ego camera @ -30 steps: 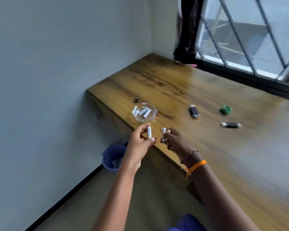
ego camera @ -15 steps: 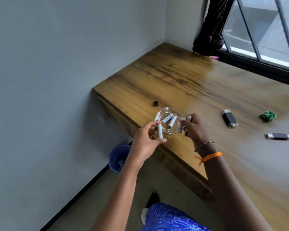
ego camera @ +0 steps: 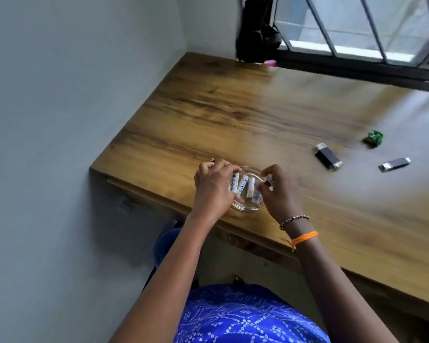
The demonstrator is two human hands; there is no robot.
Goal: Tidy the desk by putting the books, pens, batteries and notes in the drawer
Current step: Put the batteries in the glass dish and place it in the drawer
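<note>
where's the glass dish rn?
Head view: the glass dish sits near the desk's front edge, left of centre, between the left hand and right hand, with batteries inside.

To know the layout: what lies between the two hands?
In the head view, the glass dish with white batteries lies between the left hand and right hand.

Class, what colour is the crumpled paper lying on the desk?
Green; the crumpled paper shows best in the head view, on the desk.
</note>
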